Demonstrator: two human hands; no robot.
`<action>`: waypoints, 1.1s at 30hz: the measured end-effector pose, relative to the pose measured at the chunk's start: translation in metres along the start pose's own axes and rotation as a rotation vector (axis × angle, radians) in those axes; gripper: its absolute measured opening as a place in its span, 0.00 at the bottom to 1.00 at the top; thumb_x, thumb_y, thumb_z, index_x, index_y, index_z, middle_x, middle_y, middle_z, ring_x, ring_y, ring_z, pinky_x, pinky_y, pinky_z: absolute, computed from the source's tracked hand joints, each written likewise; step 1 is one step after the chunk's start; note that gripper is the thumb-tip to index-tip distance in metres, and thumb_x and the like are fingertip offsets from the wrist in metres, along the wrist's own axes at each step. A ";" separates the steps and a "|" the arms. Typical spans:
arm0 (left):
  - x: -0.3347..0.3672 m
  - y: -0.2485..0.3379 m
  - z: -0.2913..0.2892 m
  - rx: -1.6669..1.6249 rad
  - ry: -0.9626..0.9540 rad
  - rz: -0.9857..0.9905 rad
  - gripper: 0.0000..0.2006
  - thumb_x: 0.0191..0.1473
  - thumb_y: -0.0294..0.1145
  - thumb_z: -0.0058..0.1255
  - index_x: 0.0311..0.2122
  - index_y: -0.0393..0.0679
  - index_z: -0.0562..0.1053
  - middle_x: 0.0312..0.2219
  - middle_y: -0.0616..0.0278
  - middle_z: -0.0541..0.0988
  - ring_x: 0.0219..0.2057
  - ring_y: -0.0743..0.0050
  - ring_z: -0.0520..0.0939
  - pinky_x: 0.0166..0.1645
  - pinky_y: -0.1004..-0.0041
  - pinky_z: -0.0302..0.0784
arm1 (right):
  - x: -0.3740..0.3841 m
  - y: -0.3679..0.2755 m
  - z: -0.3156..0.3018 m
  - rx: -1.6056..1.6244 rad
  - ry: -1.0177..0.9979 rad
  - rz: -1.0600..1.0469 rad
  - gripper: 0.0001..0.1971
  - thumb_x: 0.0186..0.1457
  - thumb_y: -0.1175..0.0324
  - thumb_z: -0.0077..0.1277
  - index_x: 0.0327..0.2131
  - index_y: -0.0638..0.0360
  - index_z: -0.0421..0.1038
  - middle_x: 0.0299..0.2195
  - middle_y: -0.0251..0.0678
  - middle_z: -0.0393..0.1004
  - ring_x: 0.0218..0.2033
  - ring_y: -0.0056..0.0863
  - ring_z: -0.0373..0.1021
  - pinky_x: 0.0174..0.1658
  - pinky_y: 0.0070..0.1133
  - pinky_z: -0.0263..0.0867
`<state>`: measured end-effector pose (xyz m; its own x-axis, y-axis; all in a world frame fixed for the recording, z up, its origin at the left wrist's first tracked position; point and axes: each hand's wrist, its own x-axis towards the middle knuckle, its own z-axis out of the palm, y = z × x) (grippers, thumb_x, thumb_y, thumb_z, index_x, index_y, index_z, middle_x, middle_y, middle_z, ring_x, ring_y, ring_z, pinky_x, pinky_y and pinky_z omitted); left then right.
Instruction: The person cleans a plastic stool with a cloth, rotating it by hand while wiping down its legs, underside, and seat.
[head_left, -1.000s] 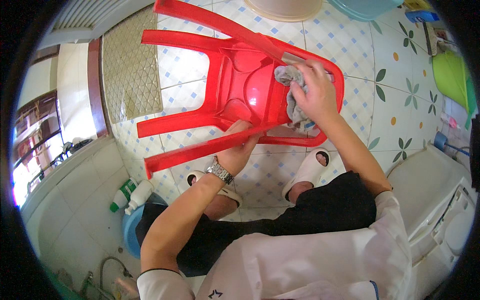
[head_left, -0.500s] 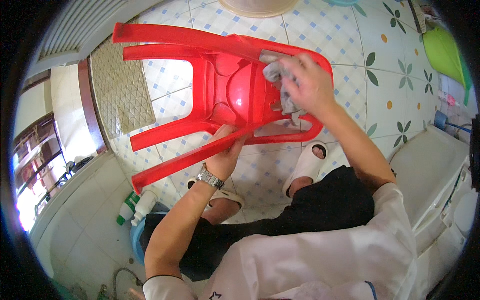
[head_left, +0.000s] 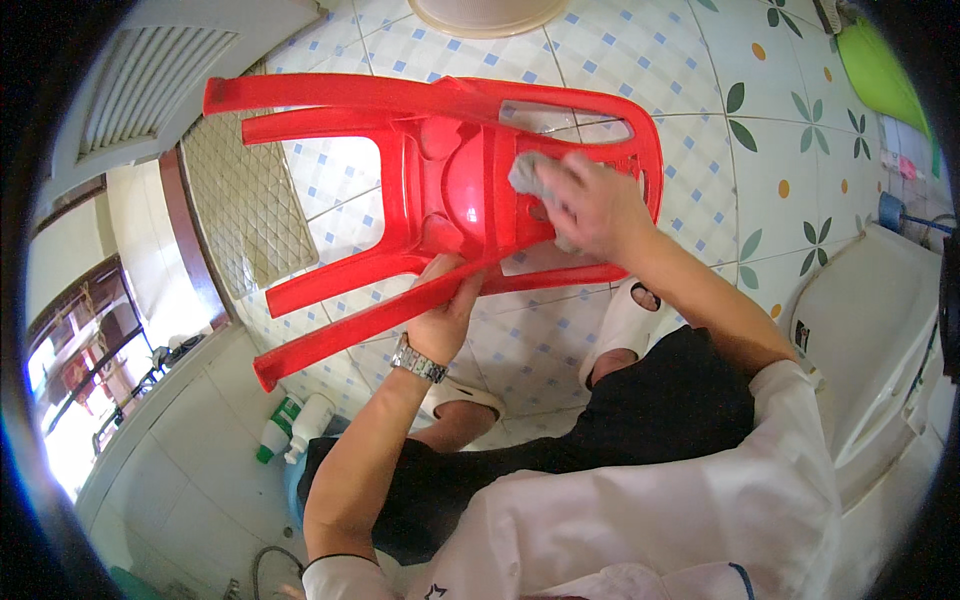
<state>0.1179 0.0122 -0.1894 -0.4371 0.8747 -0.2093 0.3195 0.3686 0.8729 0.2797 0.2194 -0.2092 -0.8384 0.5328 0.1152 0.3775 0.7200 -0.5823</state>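
A red plastic chair is tipped on its side in front of me, its legs stretching to the left and its slotted back to the right. My left hand grips one of the near legs close to the seat; part of its fingers hides behind the plastic. A wristwatch sits on that wrist. My right hand is closed on a grey cloth and presses it to the underside of the chair, near where seat and back meet. Some of the cloth is hidden under the fingers.
A quilted mat lies on the tiled floor beside the chair's legs. Green and white bottles stand at the lower left. A round pale tub is at the far edge, a green basin far right, a white toilet at right.
My right hand has moved down and slightly left with the cloth, from the far side of the chair back toward its middle. The left hand keeps its hold on the leg.
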 end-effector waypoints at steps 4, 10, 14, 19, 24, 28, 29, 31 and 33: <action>-0.008 -0.008 -0.001 0.119 0.005 0.007 0.05 0.53 0.24 0.55 0.35 0.37 0.74 0.30 0.49 0.77 0.33 0.47 0.78 0.37 0.61 0.73 | -0.011 -0.011 -0.014 0.035 -0.113 -0.202 0.17 0.48 0.67 0.55 0.44 0.55 0.69 0.31 0.38 0.68 0.29 0.39 0.73 0.26 0.33 0.71; -0.004 -0.001 -0.005 0.052 -0.023 -0.013 0.04 0.54 0.24 0.54 0.35 0.37 0.74 0.29 0.50 0.76 0.32 0.48 0.78 0.36 0.62 0.73 | 0.023 0.011 -0.012 -0.030 0.110 -0.106 0.18 0.48 0.70 0.56 0.45 0.55 0.72 0.33 0.36 0.68 0.30 0.37 0.72 0.28 0.31 0.70; -0.004 0.000 -0.008 0.045 0.005 -0.019 0.04 0.54 0.25 0.55 0.35 0.37 0.75 0.29 0.51 0.77 0.31 0.51 0.79 0.36 0.63 0.73 | -0.008 -0.009 -0.005 0.012 -0.026 -0.191 0.18 0.48 0.70 0.57 0.45 0.54 0.71 0.34 0.36 0.69 0.31 0.37 0.73 0.31 0.31 0.69; 0.008 0.016 -0.011 0.108 -0.033 0.044 0.06 0.58 0.27 0.55 0.39 0.37 0.75 0.31 0.53 0.80 0.32 0.61 0.80 0.38 0.67 0.75 | 0.029 -0.023 -0.040 -0.053 -0.100 -0.253 0.22 0.46 0.72 0.57 0.49 0.52 0.71 0.38 0.37 0.69 0.35 0.36 0.72 0.33 0.28 0.72; 0.009 0.030 -0.002 0.094 0.005 -0.010 0.07 0.57 0.32 0.57 0.35 0.39 0.76 0.28 0.53 0.80 0.30 0.57 0.81 0.36 0.65 0.75 | 0.081 -0.040 -0.021 -0.503 0.019 -0.528 0.18 0.51 0.70 0.51 0.47 0.59 0.72 0.40 0.38 0.70 0.33 0.32 0.70 0.30 0.26 0.72; -0.001 0.016 0.002 0.112 0.042 0.011 0.08 0.56 0.32 0.57 0.33 0.39 0.75 0.26 0.52 0.78 0.30 0.54 0.80 0.36 0.63 0.74 | 0.085 -0.060 -0.012 -0.892 -0.263 -0.588 0.12 0.49 0.70 0.51 0.36 0.67 0.77 0.40 0.43 0.70 0.34 0.34 0.70 0.33 0.26 0.73; -0.001 0.007 0.005 0.110 0.018 0.089 0.08 0.55 0.32 0.57 0.32 0.39 0.74 0.27 0.50 0.77 0.32 0.49 0.78 0.36 0.60 0.74 | 0.087 -0.063 -0.013 -0.726 -0.359 -0.571 0.11 0.49 0.71 0.51 0.35 0.67 0.77 0.40 0.44 0.71 0.36 0.35 0.71 0.34 0.28 0.73; -0.010 -0.002 0.011 0.099 0.018 0.067 0.08 0.54 0.32 0.57 0.32 0.39 0.73 0.28 0.50 0.76 0.32 0.48 0.78 0.37 0.58 0.73 | 0.087 -0.072 -0.016 -0.533 -0.524 -0.529 0.08 0.48 0.72 0.51 0.33 0.64 0.74 0.37 0.44 0.71 0.38 0.37 0.71 0.35 0.27 0.73; -0.016 -0.003 0.015 0.107 -0.001 0.033 0.08 0.54 0.32 0.57 0.31 0.39 0.72 0.28 0.51 0.75 0.33 0.45 0.77 0.37 0.56 0.72 | 0.093 -0.075 -0.026 -0.466 -0.596 -0.507 0.08 0.49 0.72 0.52 0.34 0.63 0.74 0.38 0.44 0.71 0.39 0.38 0.71 0.38 0.30 0.73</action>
<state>0.1361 0.0015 -0.1953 -0.4244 0.8870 -0.1821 0.4212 0.3714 0.8275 0.1833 0.2270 -0.1342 -0.9626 -0.1216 -0.2420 -0.0796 0.9811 -0.1763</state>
